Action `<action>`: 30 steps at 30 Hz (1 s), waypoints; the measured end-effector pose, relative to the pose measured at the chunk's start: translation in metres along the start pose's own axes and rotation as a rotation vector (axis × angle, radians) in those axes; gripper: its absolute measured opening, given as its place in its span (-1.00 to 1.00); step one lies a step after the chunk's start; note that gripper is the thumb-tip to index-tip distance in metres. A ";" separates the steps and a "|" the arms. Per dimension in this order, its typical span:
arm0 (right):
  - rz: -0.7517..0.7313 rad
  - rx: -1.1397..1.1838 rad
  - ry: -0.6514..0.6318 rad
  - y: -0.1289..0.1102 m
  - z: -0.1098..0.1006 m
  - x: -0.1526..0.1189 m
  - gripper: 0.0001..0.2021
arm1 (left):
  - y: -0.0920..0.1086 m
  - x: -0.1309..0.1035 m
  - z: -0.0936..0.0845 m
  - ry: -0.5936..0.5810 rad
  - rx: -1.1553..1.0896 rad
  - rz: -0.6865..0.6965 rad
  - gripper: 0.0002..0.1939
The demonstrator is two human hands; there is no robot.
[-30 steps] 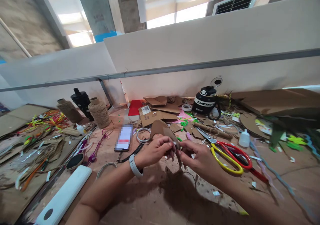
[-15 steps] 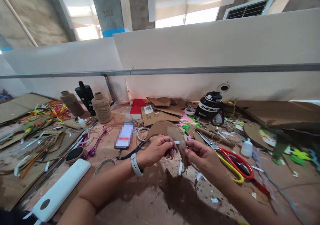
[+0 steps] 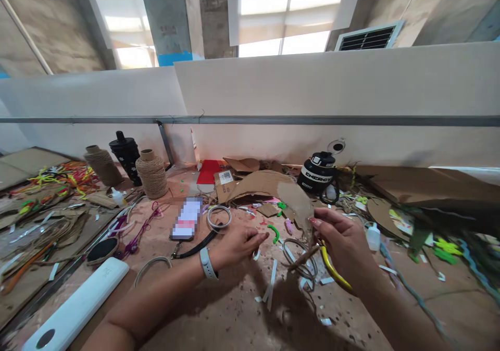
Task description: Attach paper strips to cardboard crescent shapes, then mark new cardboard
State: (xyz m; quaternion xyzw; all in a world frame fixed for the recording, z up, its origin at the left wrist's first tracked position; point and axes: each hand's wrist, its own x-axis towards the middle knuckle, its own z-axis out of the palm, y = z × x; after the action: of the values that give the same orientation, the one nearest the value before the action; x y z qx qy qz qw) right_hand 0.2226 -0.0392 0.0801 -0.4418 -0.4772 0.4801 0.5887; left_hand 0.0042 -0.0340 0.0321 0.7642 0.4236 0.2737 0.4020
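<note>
My right hand (image 3: 340,239) pinches the lower right end of a curved cardboard piece (image 3: 269,182), which arches over the table. A thin brown strip hangs near that end. To the left and apart from the cardboard, my left hand (image 3: 242,246) is closed with its fingertips pressed together. A small white strip (image 3: 257,254) shows at its fingertips, partly hidden. Below the cardboard lie a green curved bit (image 3: 274,234), a loose coil of cord (image 3: 291,247) and white paper strips (image 3: 272,280). Yellow-handled scissors (image 3: 331,270) are mostly hidden behind my right hand.
A phone (image 3: 186,218), a tape ring (image 3: 219,216) and a white elongated device (image 3: 78,306) lie on the left. Twine spools (image 3: 151,176) and a black bottle (image 3: 125,158) stand behind. A black jug (image 3: 317,174), a small glue bottle (image 3: 373,237) and cardboard sheets (image 3: 429,184) are at right.
My hands have moved apart: the left has come off the cardboard, and the right has shifted right with its end. The cardboard's curve now shows more widely. The view has tilted slightly.
</note>
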 end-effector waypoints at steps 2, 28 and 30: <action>0.019 0.033 0.021 0.001 -0.002 0.002 -0.75 | 0.003 -0.001 -0.001 0.060 0.034 0.142 -0.75; 0.141 -0.038 -0.365 0.047 0.016 -0.002 -0.70 | 0.011 0.000 0.021 0.319 -1.173 -0.155 -0.64; 0.116 -0.073 -0.383 0.050 0.017 -0.002 -0.68 | 0.014 -0.003 0.021 0.350 -1.146 -0.152 -0.63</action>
State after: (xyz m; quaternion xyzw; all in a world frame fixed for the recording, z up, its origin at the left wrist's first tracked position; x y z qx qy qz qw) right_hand 0.1990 -0.0326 0.0338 -0.3905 -0.5711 0.5709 0.4420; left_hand 0.0241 -0.0487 0.0326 0.3370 0.3218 0.5508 0.6924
